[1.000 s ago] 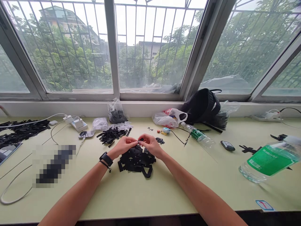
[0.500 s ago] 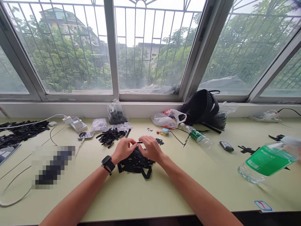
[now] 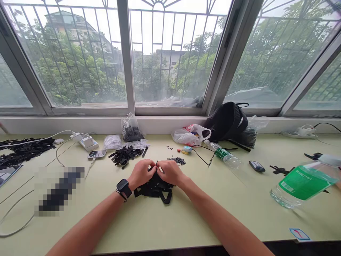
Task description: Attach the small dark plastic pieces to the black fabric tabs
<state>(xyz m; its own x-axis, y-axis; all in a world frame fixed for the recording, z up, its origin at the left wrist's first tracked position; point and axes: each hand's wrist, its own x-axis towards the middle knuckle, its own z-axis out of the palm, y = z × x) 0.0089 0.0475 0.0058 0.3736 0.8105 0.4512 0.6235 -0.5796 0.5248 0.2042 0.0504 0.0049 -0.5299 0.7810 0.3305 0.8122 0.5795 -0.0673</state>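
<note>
My left hand, with a black watch on its wrist, is closed in a pinch. Its fingertips meet those of my right hand, also closed. A small end of a black strip shows between them; my fingers hide most of it. Right below both hands lies a pile of black strips, some bent into loops and dotted with small shiny fasteners. Just beyond my right hand is a scatter of small dark fastener pieces. Flat loose black strips lie beyond my left hand.
A clear plastic bag of dark pieces and a phone are at the back left. To the right are a bottle lying down, a black backpack and a large water bottle. A person's hand shows at the right edge.
My hands have drawn closer together and lower, fingertips now touching. The black strip that showed between them is mostly covered, and more of the small fastener pieces is visible.
</note>
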